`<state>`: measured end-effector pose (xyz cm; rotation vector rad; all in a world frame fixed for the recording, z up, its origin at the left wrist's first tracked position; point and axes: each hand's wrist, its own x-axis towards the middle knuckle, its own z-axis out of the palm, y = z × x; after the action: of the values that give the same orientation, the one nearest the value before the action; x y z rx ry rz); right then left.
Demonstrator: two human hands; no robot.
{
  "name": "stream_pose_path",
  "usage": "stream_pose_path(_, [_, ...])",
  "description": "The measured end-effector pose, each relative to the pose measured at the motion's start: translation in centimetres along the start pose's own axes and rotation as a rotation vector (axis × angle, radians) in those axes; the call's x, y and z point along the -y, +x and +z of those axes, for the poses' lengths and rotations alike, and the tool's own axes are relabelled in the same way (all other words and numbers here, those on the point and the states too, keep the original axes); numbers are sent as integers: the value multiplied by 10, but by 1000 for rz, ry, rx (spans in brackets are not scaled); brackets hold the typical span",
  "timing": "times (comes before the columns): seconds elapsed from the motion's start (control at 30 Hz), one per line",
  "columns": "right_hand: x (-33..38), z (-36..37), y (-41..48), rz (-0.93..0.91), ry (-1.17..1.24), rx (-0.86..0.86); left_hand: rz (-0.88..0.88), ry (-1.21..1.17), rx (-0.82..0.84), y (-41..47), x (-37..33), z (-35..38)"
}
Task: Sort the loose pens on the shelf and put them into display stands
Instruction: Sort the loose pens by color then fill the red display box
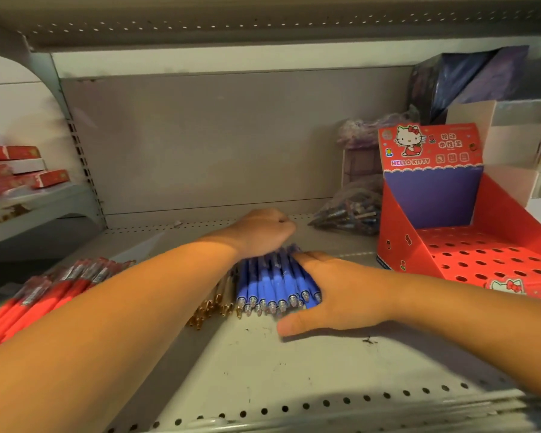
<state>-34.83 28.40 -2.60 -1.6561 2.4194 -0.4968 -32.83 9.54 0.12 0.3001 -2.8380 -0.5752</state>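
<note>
- The blue pens (275,285) lay in a tight side-by-side bundle at the middle of the shelf (294,370), clear tips toward the person, far ends toward the back panel.
- The left hand (260,234) was curled over the far ends of the bundle. Its fingertips were hidden behind the knuckles, but it looked to be gripping those ends.
- The right hand (338,292) was not clenched. It lay flat against the right flank of the bundle, thumb stretched across the shelf just in front of the tips, squaring the pens.
- Well apart to the left lay the red pens (44,295), and a smaller heap of amber pens (213,304) touched the blue bundle's left side.
- The red Hello Kitty display stand (397,242), punched with empty holes, stood near on the right, with a clear bag of pens (350,214) behind it.
- Handling, as a judgement: each pen is light and stiff, but smooth plastic barrels slide and roll against each other, so a loose bundle would fan out or spill from its ends.
- The best hold would be round the middle of the barrels, squeezed from both flanks, with the tips kept level.
</note>
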Motion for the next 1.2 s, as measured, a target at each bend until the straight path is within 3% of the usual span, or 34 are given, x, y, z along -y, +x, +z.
stream_pose_path(0.17, [-1,-17,-2,20,-83,114,-33,1,-17,-37,30,-42])
stream_pose_path(0.47, [52,-26,35,94,-75,23,-381,222,-90,-121,105,-94])
stream_pose_path(0.63, [105,-8,80,105,-91,76,-486,165,-204,-166,140,-121])
stream_pose_path(0.93, [202,36,153,21,-56,70,-596,98,-211,-205,197,-135])
stream_pose_path(1.2, [249,57,189,86,-95,-13,-704,-105,-139,-200,205,-128])
